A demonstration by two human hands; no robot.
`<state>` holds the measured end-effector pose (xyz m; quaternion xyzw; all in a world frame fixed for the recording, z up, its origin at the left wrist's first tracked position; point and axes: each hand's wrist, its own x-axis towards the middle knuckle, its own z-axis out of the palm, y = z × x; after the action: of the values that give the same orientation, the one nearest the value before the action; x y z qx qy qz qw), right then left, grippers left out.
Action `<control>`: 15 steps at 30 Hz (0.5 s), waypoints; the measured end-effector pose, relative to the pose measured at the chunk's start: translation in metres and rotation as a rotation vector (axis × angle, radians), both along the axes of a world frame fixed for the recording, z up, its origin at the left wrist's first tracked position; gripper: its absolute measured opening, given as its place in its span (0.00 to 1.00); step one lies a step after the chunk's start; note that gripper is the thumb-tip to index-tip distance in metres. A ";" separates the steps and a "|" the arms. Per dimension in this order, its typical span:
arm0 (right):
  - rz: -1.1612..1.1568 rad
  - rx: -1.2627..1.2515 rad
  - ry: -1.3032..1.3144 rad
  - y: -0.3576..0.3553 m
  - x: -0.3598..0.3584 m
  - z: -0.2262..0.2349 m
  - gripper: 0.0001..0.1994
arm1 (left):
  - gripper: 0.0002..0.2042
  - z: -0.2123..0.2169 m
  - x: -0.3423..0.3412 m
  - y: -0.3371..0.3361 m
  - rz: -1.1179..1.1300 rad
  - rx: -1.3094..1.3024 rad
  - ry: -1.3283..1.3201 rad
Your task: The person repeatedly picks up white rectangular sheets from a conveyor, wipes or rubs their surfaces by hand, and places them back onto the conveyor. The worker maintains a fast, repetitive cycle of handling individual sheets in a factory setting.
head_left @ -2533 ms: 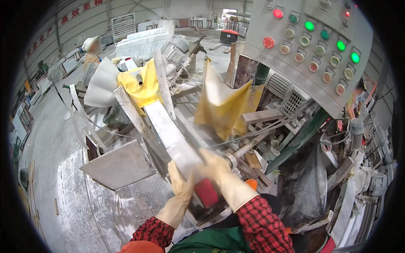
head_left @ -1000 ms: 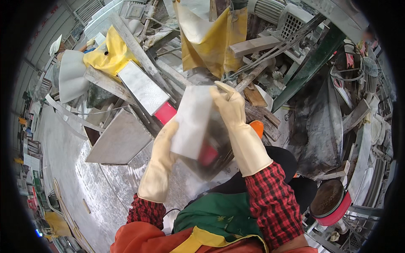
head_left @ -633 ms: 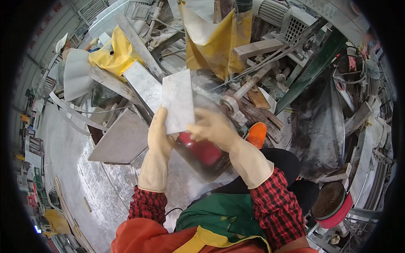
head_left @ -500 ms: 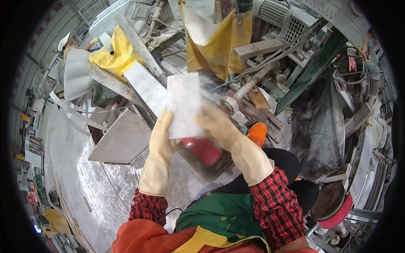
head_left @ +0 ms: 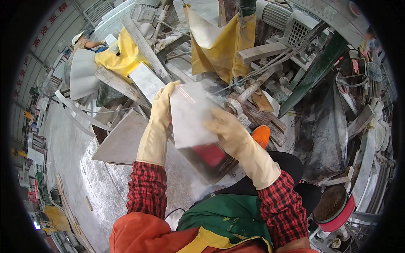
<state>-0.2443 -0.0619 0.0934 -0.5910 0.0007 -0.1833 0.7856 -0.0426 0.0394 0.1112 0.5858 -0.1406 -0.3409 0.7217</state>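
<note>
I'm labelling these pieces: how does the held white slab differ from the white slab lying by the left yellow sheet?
The held slab is raised in the left hand; the lying slab rests beyond it, its far end at the yellow sheet.
The held slab's face is mostly in view; the lying slab is partly hidden.
Both are flat and whitish.

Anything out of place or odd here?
Yes, mildly: loose boards lie jumbled at different angles beside the orange boot, untidy so near a foot. The pale slab in the left hand shows reddish streaks near its top edge; blur hides what they are.
</note>
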 end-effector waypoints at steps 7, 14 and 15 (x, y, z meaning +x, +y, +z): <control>-0.077 0.243 0.077 0.001 0.001 -0.015 0.17 | 0.24 -0.023 -0.017 -0.004 -0.124 -0.081 0.168; -0.378 0.526 0.147 -0.023 0.009 -0.021 0.14 | 0.26 -0.040 -0.080 0.023 -0.320 -0.187 0.196; -0.430 0.569 0.214 -0.025 0.008 -0.012 0.14 | 0.26 -0.041 -0.082 0.029 -0.305 -0.142 0.146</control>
<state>-0.2363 -0.0869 0.0814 -0.3512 0.2580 -0.2738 0.8574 -0.1243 0.0680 0.0704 0.4790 -0.1985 -0.4772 0.7095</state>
